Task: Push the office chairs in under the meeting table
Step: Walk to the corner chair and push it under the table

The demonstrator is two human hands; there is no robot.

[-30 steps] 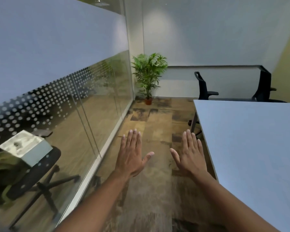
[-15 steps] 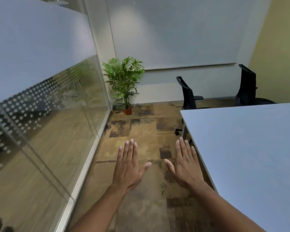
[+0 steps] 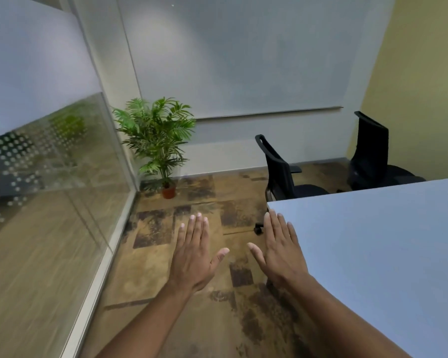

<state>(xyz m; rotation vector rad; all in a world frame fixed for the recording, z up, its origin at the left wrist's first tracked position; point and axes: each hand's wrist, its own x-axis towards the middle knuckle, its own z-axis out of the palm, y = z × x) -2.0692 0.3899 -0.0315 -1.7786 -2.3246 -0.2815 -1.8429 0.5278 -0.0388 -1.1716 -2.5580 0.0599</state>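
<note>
While both hands were held flat and empty in front of the body, no chair was yet within reach. The left hand (image 3: 194, 257) hung palm down over the patterned floor (image 3: 192, 192), fingers straight and close together, thumb spread aside; the right hand (image 3: 282, 254) matched it, its fingertips lying just beside the near corner of the meeting table (image 3: 373, 254), though contact with the edge could not be told.

Beyond the right fingertips, past that corner, stood the nearer office chair (image 3: 282, 171), its back turned away from the table and its seat partly hidden by the tabletop. Farther right of the fingers stood the second office chair (image 3: 373, 151), near the yellow wall (image 3: 424, 73).

To do the step well, I judged that the person should walk round the corner, take the nearer chair's backrest with both hands, turn it to face the table, and roll it in squarely, so the armrests clear the edge.

Ahead of the left fingertips, a small red pot (image 3: 168, 193) held a leafy green plant (image 3: 157, 135), upright in the corner by the glass partition (image 3: 62, 177).
</note>
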